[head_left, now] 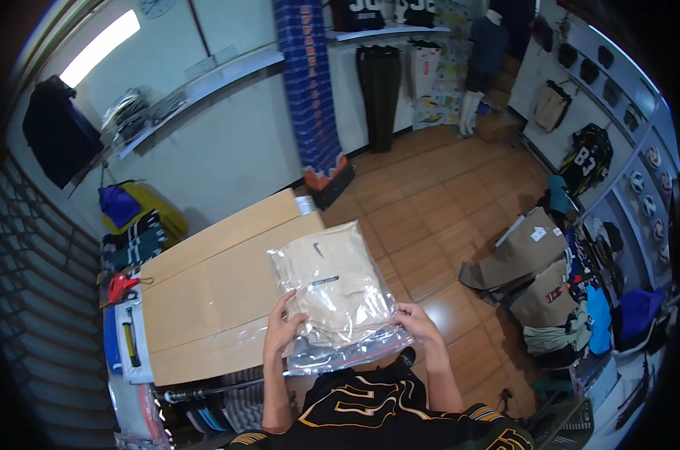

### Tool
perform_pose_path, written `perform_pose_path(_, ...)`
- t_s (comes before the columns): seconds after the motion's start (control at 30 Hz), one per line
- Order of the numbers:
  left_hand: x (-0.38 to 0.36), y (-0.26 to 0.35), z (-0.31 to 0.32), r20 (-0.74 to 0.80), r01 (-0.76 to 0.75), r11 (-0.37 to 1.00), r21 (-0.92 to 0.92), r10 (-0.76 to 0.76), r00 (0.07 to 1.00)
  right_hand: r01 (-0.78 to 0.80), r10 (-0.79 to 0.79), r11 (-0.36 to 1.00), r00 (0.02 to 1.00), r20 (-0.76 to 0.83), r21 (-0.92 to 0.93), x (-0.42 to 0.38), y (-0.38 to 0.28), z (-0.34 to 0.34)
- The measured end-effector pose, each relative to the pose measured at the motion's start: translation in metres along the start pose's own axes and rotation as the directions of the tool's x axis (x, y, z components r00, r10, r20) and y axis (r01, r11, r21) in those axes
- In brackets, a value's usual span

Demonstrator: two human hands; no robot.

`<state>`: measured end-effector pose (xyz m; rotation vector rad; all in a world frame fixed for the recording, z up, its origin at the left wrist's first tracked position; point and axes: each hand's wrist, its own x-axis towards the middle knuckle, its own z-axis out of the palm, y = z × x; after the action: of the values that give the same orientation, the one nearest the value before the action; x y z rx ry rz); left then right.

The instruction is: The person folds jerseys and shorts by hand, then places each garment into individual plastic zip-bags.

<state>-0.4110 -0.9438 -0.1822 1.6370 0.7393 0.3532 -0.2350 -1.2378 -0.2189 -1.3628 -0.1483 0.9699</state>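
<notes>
Between my hands is a clear plastic bag [310, 364] with a folded beige garment [343, 289] inside; a small dark swoosh mark shows near the garment's top. My left hand [283, 324] grips the bag's left edge, thumb laid over the plastic. On the right side, my right hand [417, 324] pinches the lower right corner of the bag. The bag lies over the right end of a cardboard sheet [212, 292], and its near edge hangs toward my body. A reddish seal strip runs along that near edge.
A yellow-handled cutter [130, 337] and a red item [122, 286] lie left of the cardboard. Folded clothes are heaped at right, with brown trousers [520, 255] on top. A blue brick-patterned pillar [306, 90] stands ahead on the tiled floor [422, 195]. Clothes hang below the table's near edge.
</notes>
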Motion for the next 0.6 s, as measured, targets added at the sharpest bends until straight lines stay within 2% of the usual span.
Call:
perform_pose_path(0.07, 0.001, 0.022, 0.034, 0.130, -0.050, 0.987, 0.155, 0.029, 0.991, 0.013, -0.014, 1.000, 1.000, -0.006, -0.026, -0.018, -0.011, -0.033)
perform_pose_path(0.1, -0.001, 0.038, 0.055, 0.151, 0.089, 0.995, 0.051, -0.096, 0.984, -0.020, 0.019, 0.999, 1.000, -0.019, -0.029, -0.028, -0.016, -0.048)
perform_pose_path(0.13, -0.002, 0.055, 0.075, 0.166, 0.088, 0.995, 0.050, -0.095, 0.982, -0.056, 0.055, 0.998, 0.998, -0.032, -0.027, -0.037, -0.017, -0.064)
perform_pose_path(0.2, 0.000, 0.082, 0.115, 0.213, 0.245, 0.956, 0.160, -0.276, 0.937, -0.056, 0.056, 0.998, 0.998, -0.022, 0.009, -0.044, -0.005, -0.108)
perform_pose_path(0.23, 0.007, 0.078, 0.136, 0.233, 0.239, 0.956, 0.171, -0.275, 0.933, -0.078, 0.078, 0.996, 0.997, -0.004, -0.031, -0.047, 0.003, -0.131)
perform_pose_path(0.3, 0.020, 0.067, 0.178, 0.353, -0.065, 0.971, 0.229, -0.021, 0.935, -0.079, 0.081, 0.996, 0.995, 0.049, -0.039, -0.056, 0.015, -0.166)
perform_pose_path(0.4, 0.024, 0.076, 0.241, 0.477, -0.134, 0.956, 0.260, -0.007, 0.879, -0.154, 0.155, 0.988, 0.986, 0.063, -0.020, -0.078, 0.017, -0.206)
perform_pose_path(0.43, 0.025, 0.080, 0.259, 0.511, -0.104, 0.967, 0.233, -0.031, 0.859, -0.136, 0.136, 0.991, 0.984, 0.118, -0.012, -0.083, 0.022, -0.220)
perform_pose_path(0.47, 0.024, 0.086, 0.275, 0.530, -0.103, 0.966, 0.236, -0.039, 0.847, -0.140, 0.140, 0.990, 0.985, 0.099, 0.002, -0.090, 0.027, -0.231)
perform_pose_path(0.53, 0.028, 0.096, 0.301, 0.574, -0.088, 0.982, 0.169, -0.025, 0.819, -0.252, 0.236, 0.914, 0.968, 0.090, 0.318, -0.099, 0.025, -0.245)
perform_pose_path(0.57, 0.038, 0.083, 0.311, 0.591, -0.140, 0.975, 0.170, 0.013, 0.807, -0.246, 0.267, 0.933, 0.962, -0.049, 0.261, -0.097, 0.026, -0.250)
perform_pose_path(0.6, 0.046, 0.080, 0.319, 0.600, -0.145, 0.975, 0.168, 0.015, 0.800, -0.240, 0.264, 0.934, 0.963, -0.059, 0.266, -0.090, 0.030, -0.254)
